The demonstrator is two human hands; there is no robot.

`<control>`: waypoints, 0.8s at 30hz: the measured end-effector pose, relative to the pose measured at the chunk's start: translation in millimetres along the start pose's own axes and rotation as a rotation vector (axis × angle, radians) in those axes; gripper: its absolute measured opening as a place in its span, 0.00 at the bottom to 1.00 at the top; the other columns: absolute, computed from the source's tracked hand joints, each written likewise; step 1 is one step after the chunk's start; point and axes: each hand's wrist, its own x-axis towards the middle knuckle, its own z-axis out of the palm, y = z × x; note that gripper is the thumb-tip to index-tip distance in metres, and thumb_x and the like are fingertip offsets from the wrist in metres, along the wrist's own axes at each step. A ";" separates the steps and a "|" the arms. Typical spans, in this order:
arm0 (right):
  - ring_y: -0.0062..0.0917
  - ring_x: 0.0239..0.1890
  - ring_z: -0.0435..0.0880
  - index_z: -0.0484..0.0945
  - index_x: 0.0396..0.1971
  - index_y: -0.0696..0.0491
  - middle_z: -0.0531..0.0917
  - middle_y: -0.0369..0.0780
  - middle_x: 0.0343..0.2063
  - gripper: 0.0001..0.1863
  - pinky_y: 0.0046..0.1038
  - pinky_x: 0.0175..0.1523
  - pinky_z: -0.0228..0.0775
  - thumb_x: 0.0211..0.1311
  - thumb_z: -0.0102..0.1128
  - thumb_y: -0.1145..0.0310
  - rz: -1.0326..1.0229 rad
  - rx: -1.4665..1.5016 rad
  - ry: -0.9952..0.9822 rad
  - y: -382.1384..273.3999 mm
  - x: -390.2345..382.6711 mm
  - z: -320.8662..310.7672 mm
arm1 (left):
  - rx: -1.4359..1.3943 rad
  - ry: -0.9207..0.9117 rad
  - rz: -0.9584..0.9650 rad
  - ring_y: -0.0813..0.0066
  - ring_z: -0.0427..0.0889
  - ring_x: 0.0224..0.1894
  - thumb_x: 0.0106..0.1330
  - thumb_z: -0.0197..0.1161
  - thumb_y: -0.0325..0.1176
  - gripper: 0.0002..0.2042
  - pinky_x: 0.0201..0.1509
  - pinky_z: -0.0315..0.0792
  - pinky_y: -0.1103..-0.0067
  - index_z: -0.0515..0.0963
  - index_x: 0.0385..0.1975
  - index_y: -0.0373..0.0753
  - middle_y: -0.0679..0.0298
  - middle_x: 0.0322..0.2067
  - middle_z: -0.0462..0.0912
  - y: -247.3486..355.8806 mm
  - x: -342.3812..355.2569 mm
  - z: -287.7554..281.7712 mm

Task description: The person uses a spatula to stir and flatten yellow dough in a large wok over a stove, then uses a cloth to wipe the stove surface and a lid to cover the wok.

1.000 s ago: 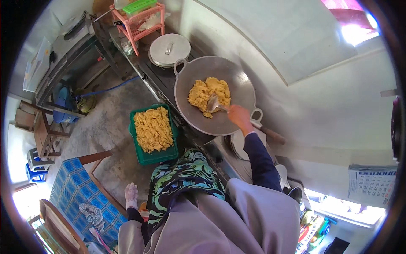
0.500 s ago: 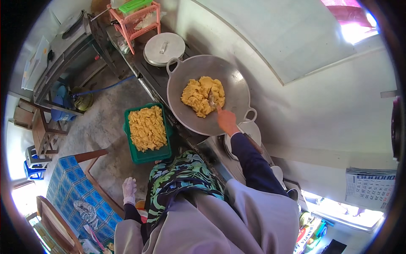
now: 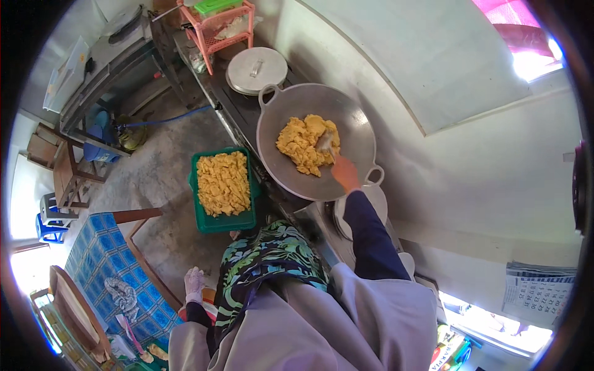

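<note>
Yellow mash (image 3: 300, 145) is lying in a soft, lumpy heap in the middle of a wide grey metal wok (image 3: 356, 139), seen from above through a wearer's head camera. Right hand (image 3: 346, 174) is closing around the handle of a metal spoon (image 3: 325, 141), fingers wrapped and pressed together, while the spoon's bowl is resting against the right side of the heap. From this hand, most of the mash is lying to the left and a little farther ahead; the spoon's long axis is running the same way, slanting forward and slightly left from the fist. The right hand is clearly being the nearer one, reaching over the wok's near right rim in a dark sleeve (image 3: 371, 238).

Left hand (image 3: 194, 282), in a pale covering, is hanging low on the left, well apart from the wok and near a blue checked table (image 3: 99, 247). Nothing is showing in its grasp, but whether its fingers are spreading or curling I cannot tell.

Left of the wok, a green tray (image 3: 226, 225) is holding more yellow mash in small clumps. Beyond the wok, a lidded pot (image 3: 257, 68) is standing.
</note>
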 end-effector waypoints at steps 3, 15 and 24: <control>0.42 0.43 0.78 0.75 0.39 0.56 0.79 0.49 0.38 0.14 0.41 0.45 0.69 0.56 0.45 0.69 -0.147 -0.098 -0.077 32.1 0.9 15.3 | -0.049 0.065 0.091 0.85 0.65 0.15 0.62 0.56 0.39 0.07 0.17 0.58 0.86 0.73 0.29 0.43 0.74 0.19 0.70 7.2 -15.2 11.7; 0.43 0.48 0.74 0.75 0.47 0.52 0.77 0.48 0.45 0.19 0.41 0.53 0.66 0.57 0.44 0.66 -0.133 -0.230 -0.113 115.6 78.2 18.8 | 0.092 0.118 0.027 0.77 0.72 0.21 0.63 0.48 0.40 0.15 0.25 0.68 0.78 0.73 0.20 0.37 0.62 0.23 0.76 -21.7 -60.0 17.9; 0.45 0.44 0.76 0.77 0.42 0.51 0.79 0.48 0.40 0.16 0.43 0.50 0.66 0.58 0.42 0.65 -0.003 -0.034 -0.146 50.7 35.9 -5.5 | -0.148 0.016 0.118 0.87 0.71 0.21 0.62 0.56 0.40 0.06 0.16 0.58 0.88 0.72 0.30 0.45 0.70 0.24 0.76 33.9 -21.5 23.8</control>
